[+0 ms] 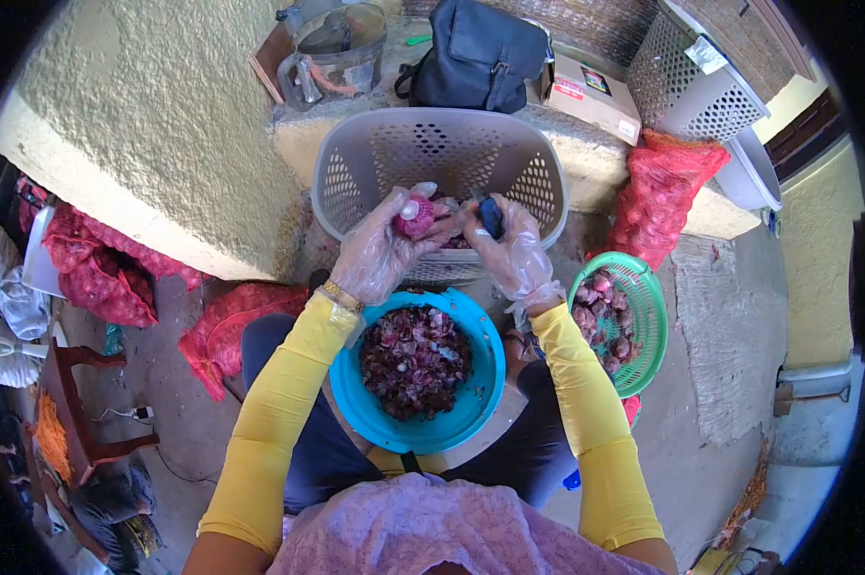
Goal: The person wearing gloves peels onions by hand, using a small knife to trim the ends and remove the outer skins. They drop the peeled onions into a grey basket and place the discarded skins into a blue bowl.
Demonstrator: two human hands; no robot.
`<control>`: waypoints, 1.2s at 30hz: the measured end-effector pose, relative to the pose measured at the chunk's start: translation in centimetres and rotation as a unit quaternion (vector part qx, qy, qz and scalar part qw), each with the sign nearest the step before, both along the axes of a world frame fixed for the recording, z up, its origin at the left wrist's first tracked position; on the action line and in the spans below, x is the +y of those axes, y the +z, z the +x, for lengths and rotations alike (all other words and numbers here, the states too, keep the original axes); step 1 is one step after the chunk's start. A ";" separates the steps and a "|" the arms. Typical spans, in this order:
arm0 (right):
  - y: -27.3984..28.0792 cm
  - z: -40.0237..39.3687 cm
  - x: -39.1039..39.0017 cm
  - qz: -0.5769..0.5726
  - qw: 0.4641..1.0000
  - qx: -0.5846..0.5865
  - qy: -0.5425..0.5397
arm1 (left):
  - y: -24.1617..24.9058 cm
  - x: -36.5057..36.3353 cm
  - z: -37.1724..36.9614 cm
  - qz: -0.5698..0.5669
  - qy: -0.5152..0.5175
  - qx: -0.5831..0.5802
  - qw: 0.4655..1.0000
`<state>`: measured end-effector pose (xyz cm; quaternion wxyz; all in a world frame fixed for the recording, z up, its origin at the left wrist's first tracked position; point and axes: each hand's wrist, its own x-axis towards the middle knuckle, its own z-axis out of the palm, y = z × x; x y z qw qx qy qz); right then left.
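Observation:
My left hand (380, 244), in a clear plastic glove, is closed around a peeled-looking red onion (414, 218) with a pale end. My right hand (511, 247), gloved the same way, grips a small tool with a dark blue handle (490, 218); its working end I cannot make out. Both hands are close together over the near side of a grey perforated basket (432, 119), whose contents they mostly hide. Below them, between my knees, a blue basin (487, 402) holds a heap of onion skins (415, 359).
To the right, a green basket (655, 326) holds onions, with a red mesh sack (664, 192) behind it. More red sacks (236, 331) lie left. A black bag (480, 57), a cardboard box (590, 99) and a clear pitcher (341, 48) stand on the ledge.

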<state>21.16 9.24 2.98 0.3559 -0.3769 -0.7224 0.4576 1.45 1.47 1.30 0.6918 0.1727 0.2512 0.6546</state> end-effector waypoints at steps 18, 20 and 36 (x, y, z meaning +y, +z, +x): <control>-0.6 -0.5 -0.5 -0.052 0.995 0.037 0.076 | -0.4 -0.3 1.0 0.010 -0.024 0.065 0.998; -1.1 -0.4 -0.2 -0.063 0.996 0.020 0.053 | -0.4 -0.2 1.2 0.017 -0.026 0.063 0.998; 2.5 -0.5 -1.8 -0.006 0.994 -0.048 0.095 | -2.9 0.2 2.0 -0.042 0.019 -0.035 0.998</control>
